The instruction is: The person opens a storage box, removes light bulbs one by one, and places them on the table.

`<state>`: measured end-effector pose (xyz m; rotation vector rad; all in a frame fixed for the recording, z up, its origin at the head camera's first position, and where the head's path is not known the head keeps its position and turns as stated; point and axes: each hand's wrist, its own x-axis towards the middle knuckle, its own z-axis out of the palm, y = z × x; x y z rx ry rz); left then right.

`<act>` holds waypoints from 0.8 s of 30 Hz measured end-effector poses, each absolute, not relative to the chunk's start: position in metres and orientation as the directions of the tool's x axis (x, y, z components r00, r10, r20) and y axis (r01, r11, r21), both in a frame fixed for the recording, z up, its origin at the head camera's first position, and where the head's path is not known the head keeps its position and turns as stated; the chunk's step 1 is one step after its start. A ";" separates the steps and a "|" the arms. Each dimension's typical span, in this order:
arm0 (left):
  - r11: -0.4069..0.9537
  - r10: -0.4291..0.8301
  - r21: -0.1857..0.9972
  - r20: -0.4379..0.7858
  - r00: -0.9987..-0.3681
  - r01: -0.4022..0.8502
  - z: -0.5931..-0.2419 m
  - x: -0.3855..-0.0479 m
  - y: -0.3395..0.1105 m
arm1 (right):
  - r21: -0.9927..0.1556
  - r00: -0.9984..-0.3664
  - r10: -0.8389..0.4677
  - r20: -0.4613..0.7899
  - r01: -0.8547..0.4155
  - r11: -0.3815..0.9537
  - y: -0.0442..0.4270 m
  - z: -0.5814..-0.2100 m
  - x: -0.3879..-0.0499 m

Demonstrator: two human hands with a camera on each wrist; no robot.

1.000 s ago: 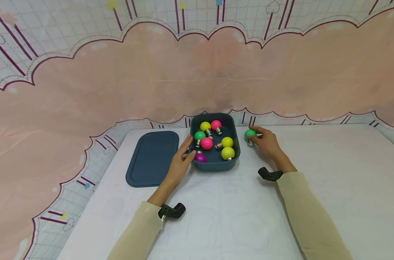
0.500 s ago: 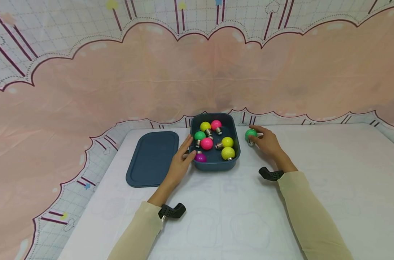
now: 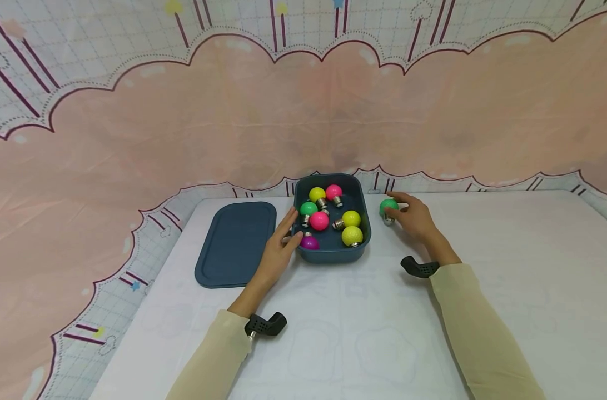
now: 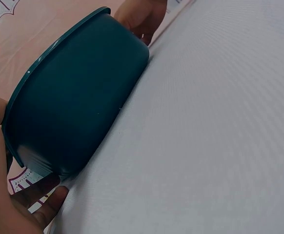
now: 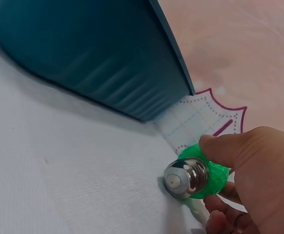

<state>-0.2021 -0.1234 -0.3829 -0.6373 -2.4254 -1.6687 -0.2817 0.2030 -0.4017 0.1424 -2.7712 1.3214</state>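
Observation:
In the head view a dark blue box (image 3: 333,256) holds several colored bulbs, among them a pink one (image 3: 319,221), a purple one (image 3: 309,241) and a yellow one (image 3: 352,235). My left hand (image 3: 275,253) rests on the box's left side, thumb near the front corner; the left wrist view shows its fingers (image 4: 49,204) around the box end (image 4: 78,92). To the right of the box my right hand (image 3: 414,223) pinches a green bulb (image 3: 388,206). The right wrist view shows the green bulb (image 5: 215,179) between thumb and fingers, its metal base facing the camera, close to the white tabletop.
A flat dark blue lid (image 3: 235,244) lies on the white table (image 3: 333,333) to the left of the box, beside my left forearm. Behind the table hangs a peach and white patterned cloth (image 3: 303,122).
My right hand has shifted slightly to the right with the green bulb. My left hand and the box have stayed in place.

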 end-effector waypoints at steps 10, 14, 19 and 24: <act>0.292 0.271 0.858 0.349 -0.897 0.423 -0.384 -0.204 -0.124 | -0.780 -0.994 -0.056 0.097 -0.111 0.616 0.207 -0.400 -0.280; 0.285 0.272 0.861 0.349 -0.896 0.422 -0.386 -0.204 -0.124 | -0.784 -0.994 -0.058 0.097 -0.112 0.611 0.208 -0.401 -0.281; 0.278 0.269 0.866 0.345 -0.899 0.416 -0.386 -0.204 -0.124 | -0.787 -0.994 -0.061 0.089 -0.108 0.607 0.210 -0.401 -0.280; 0.279 0.266 0.870 0.338 -0.903 0.407 -0.385 -0.203 -0.124 | -0.780 -0.993 -0.053 0.106 -0.116 0.614 0.211 -0.400 -0.280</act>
